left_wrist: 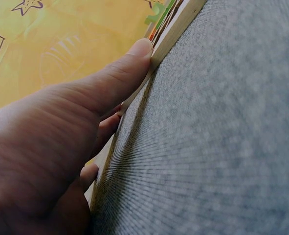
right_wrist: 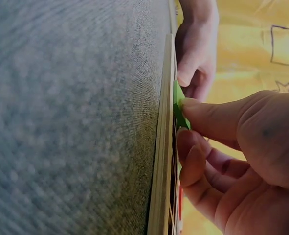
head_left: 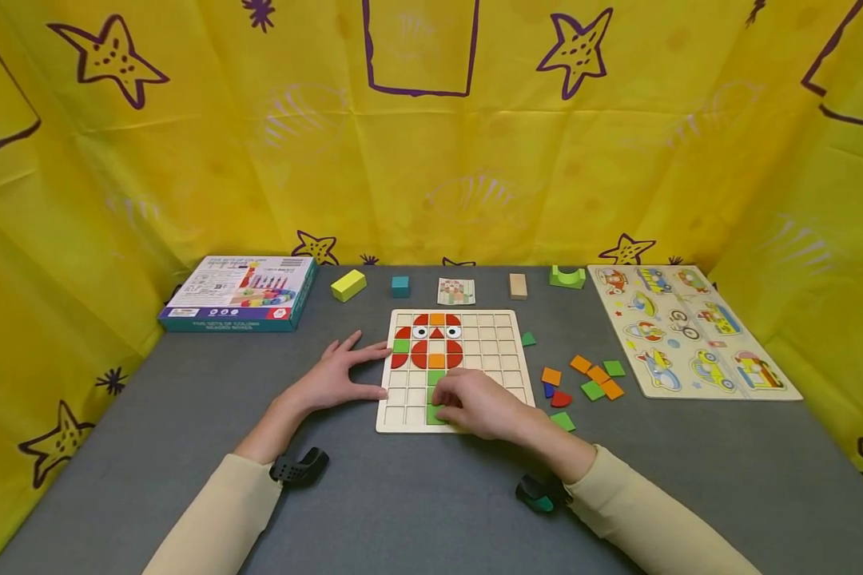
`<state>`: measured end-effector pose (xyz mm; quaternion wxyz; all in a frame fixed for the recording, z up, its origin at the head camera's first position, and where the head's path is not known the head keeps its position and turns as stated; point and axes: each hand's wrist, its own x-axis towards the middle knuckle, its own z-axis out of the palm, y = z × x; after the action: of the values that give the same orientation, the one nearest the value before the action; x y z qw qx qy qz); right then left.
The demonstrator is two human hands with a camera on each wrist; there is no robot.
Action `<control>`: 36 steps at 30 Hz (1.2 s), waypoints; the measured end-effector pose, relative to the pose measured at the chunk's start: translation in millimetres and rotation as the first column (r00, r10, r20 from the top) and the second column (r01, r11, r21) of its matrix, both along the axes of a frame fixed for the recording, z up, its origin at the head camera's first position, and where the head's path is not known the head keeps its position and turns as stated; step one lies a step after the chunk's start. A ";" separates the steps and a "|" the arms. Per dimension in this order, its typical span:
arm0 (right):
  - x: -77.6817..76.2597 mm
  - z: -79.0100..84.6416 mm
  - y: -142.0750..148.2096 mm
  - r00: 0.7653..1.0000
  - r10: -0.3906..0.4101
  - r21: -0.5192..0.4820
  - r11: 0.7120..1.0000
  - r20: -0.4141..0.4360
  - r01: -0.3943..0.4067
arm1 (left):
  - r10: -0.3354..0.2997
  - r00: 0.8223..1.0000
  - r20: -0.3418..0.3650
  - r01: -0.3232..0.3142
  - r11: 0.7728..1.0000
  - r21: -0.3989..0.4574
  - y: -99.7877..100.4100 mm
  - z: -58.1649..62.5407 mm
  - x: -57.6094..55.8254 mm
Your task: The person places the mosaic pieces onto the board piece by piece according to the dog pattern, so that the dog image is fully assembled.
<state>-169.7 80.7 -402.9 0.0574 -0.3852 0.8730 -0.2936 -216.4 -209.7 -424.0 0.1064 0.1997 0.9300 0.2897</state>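
A wooden grid board [head_left: 400, 415] lies on the table, with red, orange and green tiles set into a pattern that has two eye pieces. My right hand [head_left: 485, 406] is over the lower middle of the board. Its thumb and fingers pinch a green square tile [right_wrist: 178, 105], tilted at the board's surface in the right wrist view. Other green tiles [head_left: 436, 375] run down the same column, partly hidden by the fingers. At the board's left edge, my left hand [head_left: 334, 375] rests with thumb and fingers spread, fingertips touching the rim.
Loose orange [head_left: 581, 364], green, blue and red tiles lie right of the board. Behind it stand a yellow block [head_left: 348, 285], a blue cube [head_left: 400, 287], a pattern card [head_left: 456, 291], a wooden block [head_left: 518, 286] and a green arch [head_left: 567, 276]. A box [head_left: 237, 293] and picture puzzle [head_left: 690, 335] flank them.
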 end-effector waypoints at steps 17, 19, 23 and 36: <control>-7.0 -0.8 29.9 0.996 -0.089 -0.033 0.995 -0.006 0.089 | -0.017 1.000 -0.024 0.017 1.000 0.003 0.4 -0.9 0.0; -9.0 0.1 40.2 0.994 -0.112 -0.040 0.993 -0.004 0.112 | -0.014 1.000 -0.021 0.014 1.000 0.003 0.2 -1.1 -0.1; -11.9 2.0 64.0 0.983 -0.184 -0.050 0.981 0.020 0.185 | -0.011 1.000 -0.018 0.011 1.000 0.005 -0.5 -0.1 1.2; -20.8 2.1 133.1 0.934 -0.355 -0.044 0.933 0.030 0.356 | -0.024 0.999 -0.021 0.024 1.000 0.007 -0.3 -0.9 1.0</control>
<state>-190.5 213.8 -400.7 0.0033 -0.2190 0.9203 -0.3242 -215.5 -210.0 -424.8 0.0995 0.2142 0.9276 0.2895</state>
